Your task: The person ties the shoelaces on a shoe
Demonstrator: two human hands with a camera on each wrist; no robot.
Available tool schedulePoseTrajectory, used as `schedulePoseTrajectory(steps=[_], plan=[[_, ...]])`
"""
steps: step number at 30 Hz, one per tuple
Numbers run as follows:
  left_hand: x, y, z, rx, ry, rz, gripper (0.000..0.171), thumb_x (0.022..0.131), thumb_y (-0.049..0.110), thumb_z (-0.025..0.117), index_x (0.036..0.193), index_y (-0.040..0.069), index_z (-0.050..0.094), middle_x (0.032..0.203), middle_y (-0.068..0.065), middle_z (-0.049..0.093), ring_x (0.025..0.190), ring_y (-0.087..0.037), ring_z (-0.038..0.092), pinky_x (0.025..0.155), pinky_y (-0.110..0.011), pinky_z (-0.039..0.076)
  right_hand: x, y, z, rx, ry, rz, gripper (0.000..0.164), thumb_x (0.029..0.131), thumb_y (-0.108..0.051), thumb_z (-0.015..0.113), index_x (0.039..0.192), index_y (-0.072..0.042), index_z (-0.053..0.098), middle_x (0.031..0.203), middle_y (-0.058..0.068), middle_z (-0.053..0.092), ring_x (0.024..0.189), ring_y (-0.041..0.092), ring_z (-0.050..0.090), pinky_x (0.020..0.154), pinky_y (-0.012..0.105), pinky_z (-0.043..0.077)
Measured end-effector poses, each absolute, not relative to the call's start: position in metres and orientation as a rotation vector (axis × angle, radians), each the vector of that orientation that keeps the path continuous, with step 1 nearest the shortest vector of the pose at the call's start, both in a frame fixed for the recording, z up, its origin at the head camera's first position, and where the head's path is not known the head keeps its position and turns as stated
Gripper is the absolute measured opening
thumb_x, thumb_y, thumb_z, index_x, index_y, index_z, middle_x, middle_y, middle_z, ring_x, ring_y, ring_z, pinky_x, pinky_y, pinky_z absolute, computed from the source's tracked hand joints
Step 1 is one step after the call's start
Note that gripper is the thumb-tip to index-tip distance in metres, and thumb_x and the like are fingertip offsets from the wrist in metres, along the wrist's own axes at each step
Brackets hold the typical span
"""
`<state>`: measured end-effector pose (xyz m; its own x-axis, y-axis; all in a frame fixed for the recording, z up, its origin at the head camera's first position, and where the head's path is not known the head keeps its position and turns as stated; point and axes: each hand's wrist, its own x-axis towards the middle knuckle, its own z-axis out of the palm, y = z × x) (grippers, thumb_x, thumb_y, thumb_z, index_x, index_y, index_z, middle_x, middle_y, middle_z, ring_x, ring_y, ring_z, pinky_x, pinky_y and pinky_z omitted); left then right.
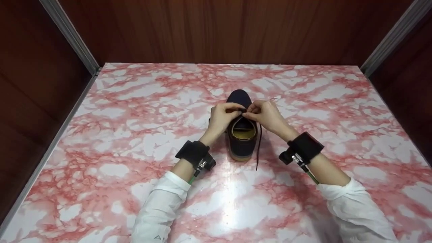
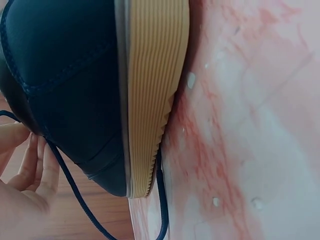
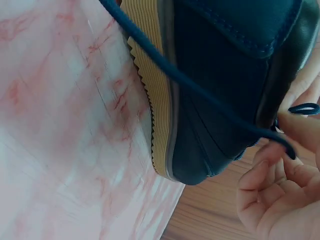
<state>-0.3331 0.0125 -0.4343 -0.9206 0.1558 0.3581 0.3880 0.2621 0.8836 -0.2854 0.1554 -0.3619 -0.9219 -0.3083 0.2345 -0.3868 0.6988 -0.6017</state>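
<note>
A dark navy shoe with a tan ridged sole stands upright on the table, toe pointing away from me. Over its laced front, my left hand and right hand meet, fingertips close together, each pinching the dark shoelace. One lace end hangs down the shoe's right side to the tabletop. In the left wrist view, a length of lace droops in a loop below the left fingers. A small lace loop shows by the right thumb in the right wrist view. The fingertips partly hide the crossing of the laces.
The table has a red and white marbled top. Dark wooden panels rise behind it and at both sides, with grey metal posts at the back corners. Black bands with small cameras circle both wrists.
</note>
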Motion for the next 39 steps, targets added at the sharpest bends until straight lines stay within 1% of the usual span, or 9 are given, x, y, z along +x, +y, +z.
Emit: schedulePoseTrajectory(steps=[1,4,6,13,18,24,31,34,39], plan=[[-0.334,0.013,-0.437,-0.499,-2.313,-1.701,0.013,0.059,0.021,0.059,0.072,0.023,0.058,0.069,0.009,0.053,0.064,-0.003,0.047,0.055,-0.021,0.036,-0.285,0.157,-0.362,0.576,-2.788,1.043,0.023,0.061,-0.033,0.054,0.069,-0.012,0.051,0.062,-0.003,0.049,0.054,0.006,0.045,0.047,0.021,0.035],[-0.356,0.018,-0.467,-0.477,-2.257,-1.645,0.014,0.056,0.023,0.061,0.070,0.025,0.057,0.065,0.011,0.052,0.058,-0.001,0.047,0.052,-0.018,0.035,-0.283,0.161,-0.363,0.581,-2.784,1.040,0.023,0.060,-0.034,0.055,0.069,-0.013,0.050,0.063,-0.004,0.049,0.055,0.005,0.045,0.047,0.021,0.035],[-0.361,0.020,-0.473,-0.463,-2.233,-1.623,0.014,0.055,0.024,0.062,0.068,0.026,0.056,0.062,0.011,0.051,0.054,0.000,0.047,0.049,-0.017,0.035,-0.283,0.162,-0.364,0.567,-2.784,1.042,0.022,0.060,-0.034,0.055,0.069,-0.013,0.051,0.063,-0.005,0.049,0.054,0.005,0.044,0.048,0.021,0.035],[-0.362,0.020,-0.475,-0.469,-2.210,-1.559,0.013,0.054,0.026,0.062,0.065,0.027,0.055,0.060,0.014,0.051,0.053,0.002,0.046,0.049,-0.016,0.035,-0.285,0.161,-0.370,0.597,-2.702,1.005,0.015,0.063,-0.029,0.053,0.066,-0.015,0.054,0.058,-0.006,0.049,0.049,0.003,0.044,0.044,0.020,0.034],[-0.361,0.020,-0.475,-0.468,-2.217,-1.527,0.013,0.054,0.028,0.061,0.065,0.028,0.055,0.061,0.015,0.050,0.055,0.003,0.046,0.050,-0.015,0.034,-0.285,0.158,-0.376,0.684,-2.558,0.943,0.011,0.065,-0.025,0.052,0.065,-0.015,0.054,0.059,-0.009,0.048,0.050,0.001,0.042,0.043,0.018,0.033],[-0.363,0.019,-0.475,-0.468,-2.206,-1.513,0.013,0.053,0.029,0.061,0.064,0.028,0.055,0.060,0.015,0.050,0.054,0.003,0.046,0.050,-0.015,0.034,-0.287,0.156,-0.379,0.698,-2.463,0.914,0.007,0.065,-0.022,0.053,0.066,-0.015,0.053,0.060,-0.009,0.047,0.050,0.001,0.039,0.043,0.018,0.031],[-0.364,0.018,-0.476,-0.480,-2.199,-1.512,0.012,0.054,0.029,0.061,0.064,0.028,0.055,0.060,0.015,0.050,0.053,0.003,0.046,0.049,-0.015,0.034,-0.291,0.163,-0.373,0.707,-2.488,0.991,0.015,0.064,-0.028,0.053,0.070,-0.014,0.053,0.063,-0.009,0.048,0.052,0.003,0.041,0.043,0.019,0.033],[-0.365,0.018,-0.477,-0.465,-2.213,-1.487,0.012,0.055,0.026,0.062,0.064,0.029,0.055,0.060,0.016,0.050,0.054,0.004,0.045,0.050,-0.015,0.034,-0.293,0.167,-0.367,0.642,-2.489,1.008,0.015,0.066,-0.029,0.050,0.073,-0.015,0.053,0.064,-0.009,0.048,0.054,0.003,0.042,0.046,0.020,0.033],[-0.363,0.018,-0.476,-0.433,-2.241,-1.425,0.016,0.054,0.020,0.063,0.061,0.032,0.056,0.058,0.020,0.049,0.054,0.005,0.045,0.051,-0.015,0.033,-0.297,0.170,-0.357,0.546,-2.504,1.030,0.016,0.070,-0.029,0.045,0.075,-0.015,0.053,0.064,-0.009,0.048,0.058,0.003,0.042,0.049,0.021,0.032]])
